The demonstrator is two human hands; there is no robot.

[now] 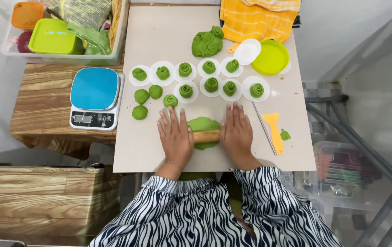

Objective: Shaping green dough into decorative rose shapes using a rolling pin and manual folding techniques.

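From the head camera, the person's left hand [175, 137] and right hand [238, 132] lie flat, palms down, on the two ends of a wooden rolling pin [206, 136], fingers stretched out straight and close together rather than curled around it. The pin rests across a flattened piece of green dough [203, 124] near the front edge of the board [159, 36], straight ahead of the person. Just beyond the hands stand two rows of green dough spirals [211, 84] on small white paper rounds, and three plain dough balls [142, 96] sit to the left of them. Farther back lies a large lump of dough [207, 42], with a lime-green plate [270, 57] and a white lid [247, 51] beside it. Right of the right hand lie a thin metal stick [264, 128] and a yellow scraper [274, 131], with a dough scrap [285, 135] next to them. A blue-topped kitchen scale [95, 97] sits off the board's left edge on a wooden table [45, 105], behind it a clear bin [63, 58] of containers. A yellow striped cloth [258, 18] hangs at the far edge. The board is pale grey-beige; the floor is light. The pin's long axis runs left to right across the person, level on the dough.
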